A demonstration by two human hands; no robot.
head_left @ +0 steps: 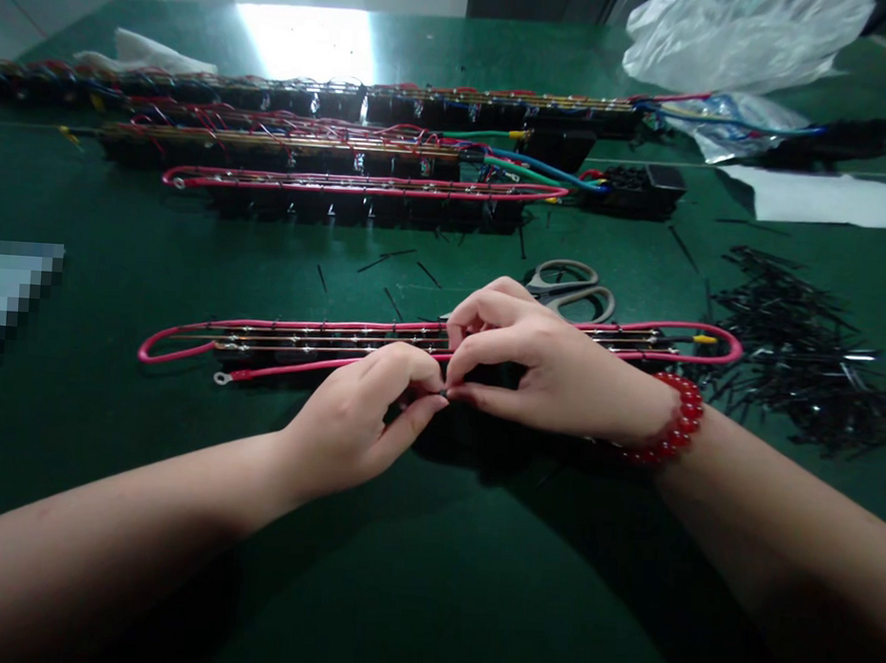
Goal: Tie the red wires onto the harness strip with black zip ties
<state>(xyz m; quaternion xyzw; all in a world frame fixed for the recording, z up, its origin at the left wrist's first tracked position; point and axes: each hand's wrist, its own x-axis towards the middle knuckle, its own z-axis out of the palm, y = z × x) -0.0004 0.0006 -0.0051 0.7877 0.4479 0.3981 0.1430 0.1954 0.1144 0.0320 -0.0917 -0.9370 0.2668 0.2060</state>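
A long black assembly [262, 345] with metal rods along its top lies crosswise before me. A red cable [291, 367] loops around its top and is fastened with small black ties; a ring terminal [222, 379] ends it at left. At the assembly's near edge, my left hand [378, 408] pinches what looks like a thin black cable tie [443, 395], mostly hidden by fingers. My right hand [531, 362], with a red bead bracelet at the wrist, pinches at the same spot, fingertips meeting the left ones. Scissors [591, 303] lie just behind the right hand.
Loose black cable ties [787, 353] are heaped at right, with several strays behind the assembly. Farther back lie similar wired assemblies [334, 155], a white paper [833, 200] and a clear plastic bag [746, 40]. A pixelated patch covers something at left.
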